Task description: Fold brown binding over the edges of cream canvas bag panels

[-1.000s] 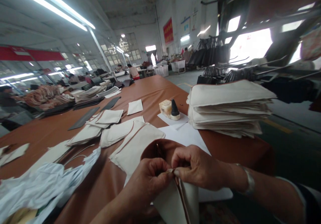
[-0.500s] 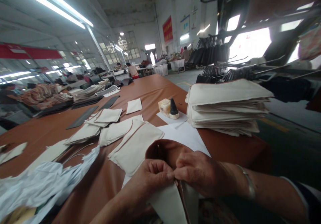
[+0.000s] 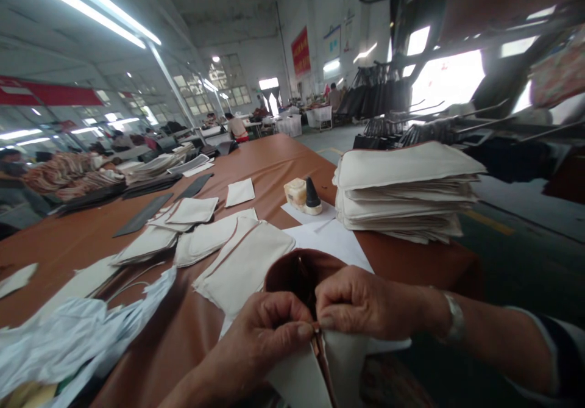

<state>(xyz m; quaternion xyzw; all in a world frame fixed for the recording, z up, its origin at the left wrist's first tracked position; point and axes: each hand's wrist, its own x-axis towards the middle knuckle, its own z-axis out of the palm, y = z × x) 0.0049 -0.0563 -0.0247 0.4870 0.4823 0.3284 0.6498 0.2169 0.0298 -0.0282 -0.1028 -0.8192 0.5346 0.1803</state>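
Observation:
A brown and cream bag piece [image 3: 296,376] is pinched between my two hands at the front of the table. Its brown part [image 3: 280,272] curves up behind my fingers, and two cream panels hang below, parted by a narrow brown-edged gap. My left hand [image 3: 267,330] grips one edge with thumb and bent fingers. Right beside it, my right hand [image 3: 361,303] is closed on the other edge, thumb tip close to the left thumb. Cream panels with brown trim [image 3: 247,264] lie just beyond my left hand. White paper [image 3: 354,252] lies behind the piece.
A tall stack of cream panels [image 3: 406,170] stands at the right of the brown-covered table [image 3: 278,158]. Near it are a yellowish block [image 3: 295,193] and a black cone [image 3: 312,193]. Crumpled white cloth [image 3: 86,329] lies at left. People sit farther back.
My right hand has turned slightly, and a small brown edge now shows between the thumbs. Both hands keep their grip. The whole view has shifted a little.

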